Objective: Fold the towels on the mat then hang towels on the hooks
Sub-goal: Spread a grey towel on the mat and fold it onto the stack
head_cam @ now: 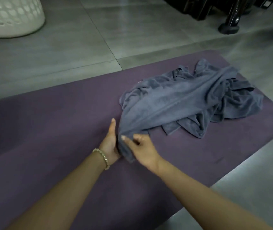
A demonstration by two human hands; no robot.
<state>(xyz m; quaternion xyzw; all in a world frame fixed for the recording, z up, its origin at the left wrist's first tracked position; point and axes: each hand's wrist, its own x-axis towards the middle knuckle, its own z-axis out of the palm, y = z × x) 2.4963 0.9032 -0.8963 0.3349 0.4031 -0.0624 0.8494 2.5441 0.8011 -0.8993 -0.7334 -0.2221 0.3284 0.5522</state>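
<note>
Partly between right fingers (127, 141), towel (174, 100).

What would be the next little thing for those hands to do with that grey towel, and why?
Probably draw the grey towel toward the body and spread it flat on the mat. The right hand pinches one bunched end, the left hand lies against it, and the rest lies crumpled in a heap, so it seems unready for folding.

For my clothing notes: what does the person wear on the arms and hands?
No sleeves or gloves show up to the frame edge. At the wrist of the left hand sits a gold-coloured chain bracelet with small links. The right hand and its wrist carry nothing: no watch, no band.
</note>
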